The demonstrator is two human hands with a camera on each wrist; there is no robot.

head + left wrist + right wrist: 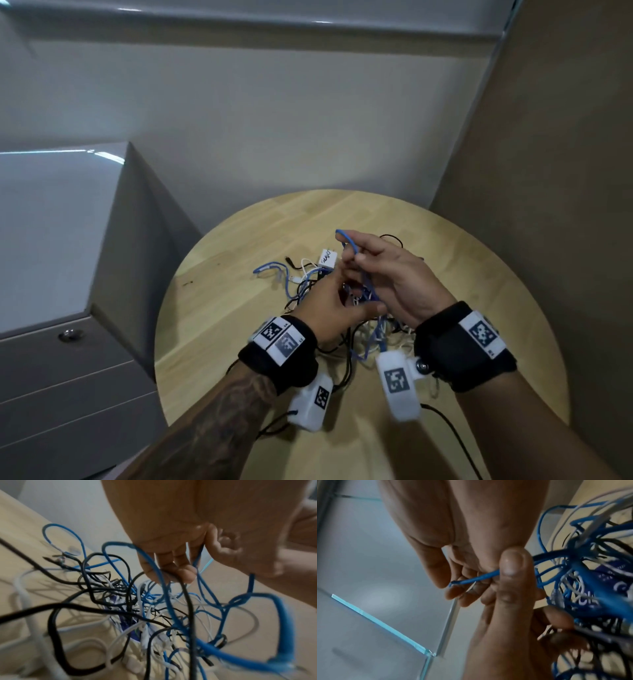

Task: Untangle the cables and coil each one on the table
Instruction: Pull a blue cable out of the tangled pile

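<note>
A round wooden table (462, 270) stands against grey walls beside a grey cabinet (61, 240). At its centre the right hand (387, 274) pinches a blue cable (347, 240) above the tangle (342, 308); the left hand (334, 308) curls into the strands, grip unclear

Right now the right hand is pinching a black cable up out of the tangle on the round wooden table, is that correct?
Not quite: the cable it pinches is blue, not black. The head view shows the right hand lifting a blue cable from the tangle on the round wooden table.
</note>
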